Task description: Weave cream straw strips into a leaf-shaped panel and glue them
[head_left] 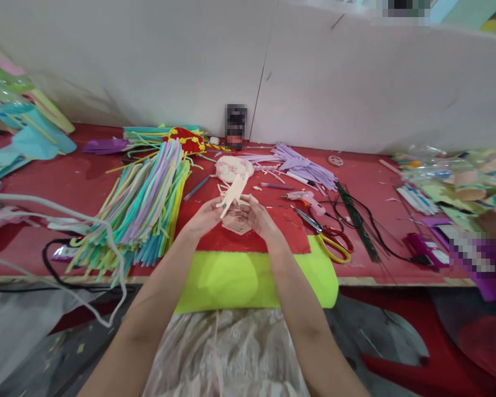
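Both of my hands meet over a red sheet point(273, 237) on the table. My left hand point(207, 217) grips a cream-coloured craft piece point(233, 193) with a flat strip and thin prongs, made of felt or foam. On its other side, the bent fingers of my right hand point(261, 217) close on the same piece. Under my fingers lies a pale beige, angular layered shape point(236, 225), partly covered by them. Just beyond is a round white and pink bundle point(233, 168).
A large heap of coloured pipe cleaners point(140, 204) lies left, with purple ones point(301, 165) behind. To the right are a pink glue gun point(303, 199), scissors point(333, 245) and black cable point(372, 220). A lime-green sheet point(231, 281) overhangs the front edge. A white cable point(116, 242) loops at left.
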Demonstrator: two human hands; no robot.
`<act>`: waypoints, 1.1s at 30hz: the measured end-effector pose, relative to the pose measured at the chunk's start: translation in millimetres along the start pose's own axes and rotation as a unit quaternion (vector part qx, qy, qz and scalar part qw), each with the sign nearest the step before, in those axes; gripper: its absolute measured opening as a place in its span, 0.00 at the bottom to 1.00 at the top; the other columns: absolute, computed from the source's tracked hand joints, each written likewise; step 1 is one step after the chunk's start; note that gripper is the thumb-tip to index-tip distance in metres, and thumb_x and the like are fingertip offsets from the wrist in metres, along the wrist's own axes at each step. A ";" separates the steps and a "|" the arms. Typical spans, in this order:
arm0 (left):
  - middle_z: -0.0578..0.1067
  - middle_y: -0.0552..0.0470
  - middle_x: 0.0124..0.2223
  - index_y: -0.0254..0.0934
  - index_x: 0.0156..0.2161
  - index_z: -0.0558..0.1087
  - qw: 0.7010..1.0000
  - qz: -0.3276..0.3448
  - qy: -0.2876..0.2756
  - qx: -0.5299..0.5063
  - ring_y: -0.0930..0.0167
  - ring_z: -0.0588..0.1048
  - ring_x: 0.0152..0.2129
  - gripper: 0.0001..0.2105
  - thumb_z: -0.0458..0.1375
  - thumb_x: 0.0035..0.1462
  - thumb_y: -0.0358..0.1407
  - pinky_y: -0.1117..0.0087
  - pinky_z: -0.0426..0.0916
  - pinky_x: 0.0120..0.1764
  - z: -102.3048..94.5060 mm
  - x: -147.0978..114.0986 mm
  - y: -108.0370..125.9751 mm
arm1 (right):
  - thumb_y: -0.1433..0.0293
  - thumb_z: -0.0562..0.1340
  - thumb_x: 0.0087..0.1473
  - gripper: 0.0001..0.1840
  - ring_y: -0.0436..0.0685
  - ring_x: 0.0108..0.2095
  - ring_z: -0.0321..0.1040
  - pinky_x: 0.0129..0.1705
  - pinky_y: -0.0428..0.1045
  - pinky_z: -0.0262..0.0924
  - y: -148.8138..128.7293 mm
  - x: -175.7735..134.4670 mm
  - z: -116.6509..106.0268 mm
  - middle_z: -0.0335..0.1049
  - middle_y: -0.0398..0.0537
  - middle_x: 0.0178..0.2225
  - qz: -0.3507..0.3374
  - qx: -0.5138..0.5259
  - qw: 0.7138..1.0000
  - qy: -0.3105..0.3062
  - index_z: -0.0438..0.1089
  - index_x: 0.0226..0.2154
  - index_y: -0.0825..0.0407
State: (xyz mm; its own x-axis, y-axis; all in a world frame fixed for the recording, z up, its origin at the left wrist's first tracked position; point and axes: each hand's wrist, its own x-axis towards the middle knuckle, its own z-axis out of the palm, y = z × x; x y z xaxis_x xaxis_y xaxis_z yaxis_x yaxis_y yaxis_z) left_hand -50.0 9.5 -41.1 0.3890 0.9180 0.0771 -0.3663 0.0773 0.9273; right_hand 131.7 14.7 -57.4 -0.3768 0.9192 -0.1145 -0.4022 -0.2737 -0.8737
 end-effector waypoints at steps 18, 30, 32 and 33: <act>0.75 0.50 0.34 0.35 0.33 0.73 0.976 -0.053 -0.116 0.176 0.69 0.73 0.32 0.14 0.65 0.47 0.45 0.69 0.66 0.39 -6.4 5.0 -6.1 | 0.51 0.59 0.52 0.20 0.57 0.39 0.75 0.40 0.52 0.71 -0.8 2.1 -4.4 0.77 0.47 0.40 -0.029 0.016 0.997 0.071 0.70 0.42 0.46; 0.78 0.50 0.34 0.35 0.32 0.77 0.972 -0.062 -0.037 0.224 0.65 0.75 0.33 0.13 0.67 0.42 0.41 0.66 0.69 0.40 -6.6 10.9 -15.6 | 0.63 0.69 0.43 0.29 0.59 0.40 0.75 0.40 0.54 0.72 -17.2 -10.9 -5.6 0.74 0.47 0.48 -0.045 -0.017 0.999 -0.012 0.67 0.50 0.45; 0.79 0.49 0.33 0.35 0.32 0.78 0.976 -0.057 -0.016 0.210 0.66 0.76 0.31 0.14 0.67 0.43 0.43 0.66 0.69 0.39 -7.6 12.2 -15.5 | 0.67 0.69 0.41 0.30 0.57 0.39 0.75 0.35 0.50 0.72 -18.4 -10.7 -8.4 0.73 0.46 0.50 -0.045 -0.019 0.999 -0.008 0.67 0.50 0.45; 0.79 0.48 0.33 0.35 0.33 0.78 0.978 -0.052 0.000 0.201 0.66 0.76 0.31 0.15 0.66 0.44 0.45 0.66 0.69 0.39 -8.2 13.1 -15.3 | 0.67 0.69 0.41 0.30 0.56 0.39 0.75 0.31 0.47 0.71 -19.2 -10.2 -10.4 0.72 0.45 0.50 -0.046 -0.019 0.999 0.009 0.67 0.50 0.44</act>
State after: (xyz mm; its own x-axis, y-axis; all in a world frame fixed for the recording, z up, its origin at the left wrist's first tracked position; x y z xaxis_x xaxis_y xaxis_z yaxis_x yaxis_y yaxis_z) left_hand -46.2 23.5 -57.2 0.4056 0.9137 -0.0251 0.0374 0.0108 0.9992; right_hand 151.9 13.5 -44.4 -0.3250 0.9449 -0.0400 -0.4031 -0.1767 -0.8980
